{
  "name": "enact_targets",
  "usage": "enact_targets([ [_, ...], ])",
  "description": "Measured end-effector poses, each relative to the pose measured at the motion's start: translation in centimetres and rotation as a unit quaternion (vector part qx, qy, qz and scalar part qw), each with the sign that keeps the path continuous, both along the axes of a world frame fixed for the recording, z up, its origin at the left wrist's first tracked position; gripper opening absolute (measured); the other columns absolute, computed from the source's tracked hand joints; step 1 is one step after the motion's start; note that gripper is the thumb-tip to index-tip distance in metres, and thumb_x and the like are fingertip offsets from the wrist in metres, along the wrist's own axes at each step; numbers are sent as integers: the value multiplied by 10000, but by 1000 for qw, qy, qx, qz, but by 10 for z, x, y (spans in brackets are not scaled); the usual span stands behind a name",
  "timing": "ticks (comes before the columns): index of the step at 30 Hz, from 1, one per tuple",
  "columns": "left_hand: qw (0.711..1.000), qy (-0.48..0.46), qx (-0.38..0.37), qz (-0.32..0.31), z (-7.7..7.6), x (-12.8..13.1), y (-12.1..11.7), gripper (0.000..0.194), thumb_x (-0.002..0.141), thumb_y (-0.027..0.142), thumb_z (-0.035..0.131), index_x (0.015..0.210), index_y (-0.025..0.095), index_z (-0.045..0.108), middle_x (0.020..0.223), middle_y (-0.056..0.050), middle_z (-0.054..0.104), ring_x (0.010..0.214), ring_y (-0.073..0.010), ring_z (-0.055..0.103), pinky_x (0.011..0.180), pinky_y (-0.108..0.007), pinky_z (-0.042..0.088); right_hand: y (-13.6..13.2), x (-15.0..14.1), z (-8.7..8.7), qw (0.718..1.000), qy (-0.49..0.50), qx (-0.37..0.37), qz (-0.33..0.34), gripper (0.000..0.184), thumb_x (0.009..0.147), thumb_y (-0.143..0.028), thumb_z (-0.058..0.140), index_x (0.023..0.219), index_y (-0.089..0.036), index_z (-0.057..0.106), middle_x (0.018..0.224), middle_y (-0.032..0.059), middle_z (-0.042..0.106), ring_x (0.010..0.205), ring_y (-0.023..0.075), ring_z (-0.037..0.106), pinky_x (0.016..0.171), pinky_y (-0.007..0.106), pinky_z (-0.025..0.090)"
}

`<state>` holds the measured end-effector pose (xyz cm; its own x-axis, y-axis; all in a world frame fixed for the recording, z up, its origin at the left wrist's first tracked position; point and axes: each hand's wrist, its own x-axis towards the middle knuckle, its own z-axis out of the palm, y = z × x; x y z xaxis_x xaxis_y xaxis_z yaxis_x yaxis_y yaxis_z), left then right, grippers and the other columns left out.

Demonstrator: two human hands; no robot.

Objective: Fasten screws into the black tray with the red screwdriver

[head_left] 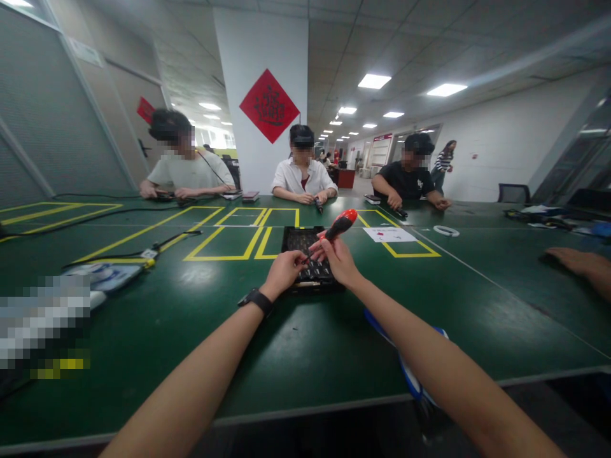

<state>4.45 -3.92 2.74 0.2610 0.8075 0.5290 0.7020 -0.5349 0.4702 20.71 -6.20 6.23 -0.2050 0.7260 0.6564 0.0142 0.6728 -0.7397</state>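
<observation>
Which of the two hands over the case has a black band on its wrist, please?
The left hand does; the right hand, which holds the red-and-black screwdriver, has a bare wrist.

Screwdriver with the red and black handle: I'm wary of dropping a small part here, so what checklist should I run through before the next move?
1. Screwdriver held: ok, in the right hand, handle slanting up.
2. Left hand near the screwdriver's lower end: ok.
3. Bit seated in the tip: cannot tell, too small and partly covered by fingers.
4. Black case open and resting on the green table: ok.
5. Other people's hands away from the case: ok.
6. Space beneath the right forearm free: not ok, a blue-edged object lies there.
</observation>
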Motion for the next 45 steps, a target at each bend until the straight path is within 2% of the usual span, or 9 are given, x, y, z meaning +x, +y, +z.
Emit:
enact_targets([
  [3,1000,-23,0,-13,1,1,-1,180,661,260,616,823,182,602,737,-11,614,667,-131,536,613,-233,389,1,-2,-4,999,34,-18,-1,296,829,-431,349,1001,-201,421,767,8,598,563,86,581,521,209,453],
  [7,998,-52,-21,-36,6,3,-7,410,607,377,661,960,193,561,805,-16,607,729,-144,544,657,-247,415,5,0,-8,992,105,-33,-64,312,827,-463,327,958,-197,423,706,-5,602,489,72,562,461,180,431],
  [8,997,-63,-23,-44,9,4,-9,413,635,410,629,977,191,555,831,-22,605,753,-147,545,677,-251,419,6,1,-9,988,123,-38,-87,317,826,-470,322,948,-194,422,677,-11,599,456,67,547,430,170,413],
  [10,994,-87,-21,-61,14,6,-13,343,764,448,462,953,182,566,864,-34,600,795,-144,540,728,-259,416,8,4,-11,979,151,-52,-127,329,821,-483,321,932,-189,418,605,-26,584,382,60,505,361,153,360],
  [13,992,-87,-22,-90,21,7,-21,467,862,424,215,814,165,600,836,-41,597,807,-138,532,785,-260,398,11,6,-14,970,160,-89,-158,342,805,-495,335,906,-178,419,514,-42,556,301,59,444,292,151,296],
  [17,990,-44,-40,-125,26,8,-29,548,867,430,168,714,165,623,787,-35,601,772,-136,533,806,-251,384,13,6,-16,968,142,-122,-165,333,790,-484,352,875,-172,430,474,-44,548,269,65,425,270,158,284],
  [24,986,-21,-51,-157,32,9,-34,595,871,433,132,715,167,641,773,-29,614,770,-136,536,805,-240,375,13,4,-18,970,126,-133,-159,313,781,-464,363,865,-172,439,474,-39,560,277,75,456,273,155,302],
  [45,986,17,-61,-153,30,8,-31,673,857,474,109,654,173,676,794,-56,615,805,-152,521,823,-244,364,13,3,-18,969,130,-128,-166,319,794,-469,346,876,-173,436,471,-44,550,275,68,430,275,155,301],
])
